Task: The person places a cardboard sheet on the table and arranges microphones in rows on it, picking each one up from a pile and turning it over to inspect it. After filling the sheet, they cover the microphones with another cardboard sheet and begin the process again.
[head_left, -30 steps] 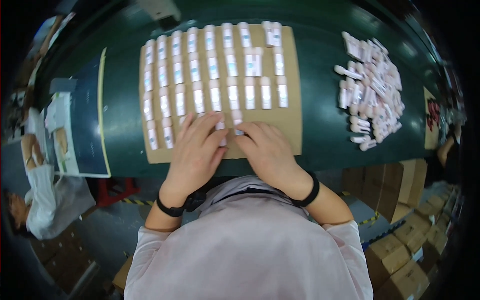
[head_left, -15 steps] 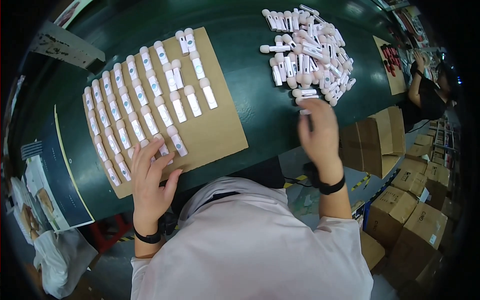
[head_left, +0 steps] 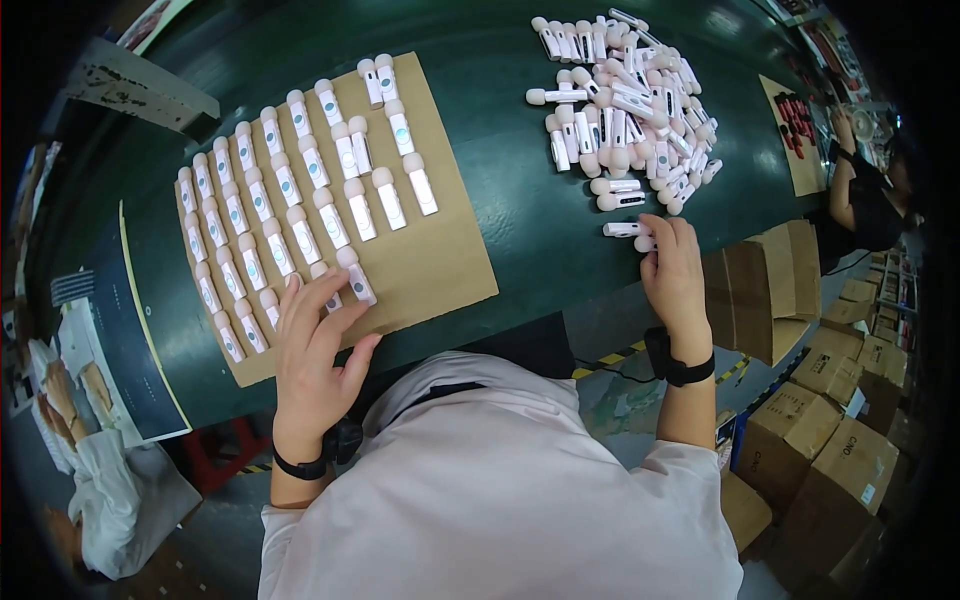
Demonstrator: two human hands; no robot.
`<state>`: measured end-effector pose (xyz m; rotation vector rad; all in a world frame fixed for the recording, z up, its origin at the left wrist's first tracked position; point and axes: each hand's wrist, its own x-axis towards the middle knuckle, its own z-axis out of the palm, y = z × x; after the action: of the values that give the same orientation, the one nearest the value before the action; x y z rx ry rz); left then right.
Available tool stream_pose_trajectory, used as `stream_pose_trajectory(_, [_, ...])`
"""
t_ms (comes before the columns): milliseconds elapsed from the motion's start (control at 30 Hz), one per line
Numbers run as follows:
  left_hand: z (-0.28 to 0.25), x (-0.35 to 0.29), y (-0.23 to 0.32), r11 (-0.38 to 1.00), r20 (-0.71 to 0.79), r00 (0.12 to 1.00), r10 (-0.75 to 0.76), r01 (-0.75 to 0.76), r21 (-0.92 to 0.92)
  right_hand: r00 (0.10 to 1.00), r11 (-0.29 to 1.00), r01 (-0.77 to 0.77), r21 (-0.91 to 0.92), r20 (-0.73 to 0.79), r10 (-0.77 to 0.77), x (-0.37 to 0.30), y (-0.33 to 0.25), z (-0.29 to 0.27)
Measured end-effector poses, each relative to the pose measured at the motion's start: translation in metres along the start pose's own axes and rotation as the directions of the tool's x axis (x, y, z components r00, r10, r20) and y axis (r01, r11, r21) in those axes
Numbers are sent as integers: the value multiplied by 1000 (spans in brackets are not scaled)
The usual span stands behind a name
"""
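Note:
My left hand [head_left: 318,375] is over the lower edge of a brown cardboard sheet [head_left: 445,265], its fingers spread and bent. Its fingertips are at the front row of small white microphones [head_left: 357,283] with round pinkish heads, hiding part of that row. Several more such microphones lie in slanting rows on the sheet. My right hand [head_left: 678,280] is at the near side of a heap of the same microphones [head_left: 640,105]. Its thumb and fingers are closed at the head end of one microphone [head_left: 622,229] lying sideways; the fingers partly cover it.
The dark green table [head_left: 520,200] carries both groups. A metal post [head_left: 140,90] stands at the back left. An open carton [head_left: 735,290] is by the right edge, with stacked cartons [head_left: 830,450] beyond. A co-worker's arm [head_left: 842,185] is near red-and-black pieces [head_left: 795,125] at far right.
My right hand has moved slightly right and toward me, away from the heap; one microphone now shows apart at its fingertips. My left hand has shifted a little to the right, fingers still spread.

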<state>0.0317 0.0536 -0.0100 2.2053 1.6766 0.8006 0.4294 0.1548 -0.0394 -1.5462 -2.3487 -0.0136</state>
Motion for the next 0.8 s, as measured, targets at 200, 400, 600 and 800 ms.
stream_pose_trajectory(200, [2,0,3,1000,3,1000,8,-8,-13,994,997,-33,64,103,26,3,-4,3])
stream_pose_trajectory(400, [3,0,5,1000,28,1000,-3,4,-24,993,985,-69,161,105,52,11,-19,-6])
stream_pose_trajectory(600, [2,0,5,999,34,999,8,-7,-33,989,979,112,168,74,-126,17,-21,6])
stream_pose_trajectory(800, [-5,6,8,997,10,1000,11,-10,-76,991,803,-87,590,133,9,29,-63,9])
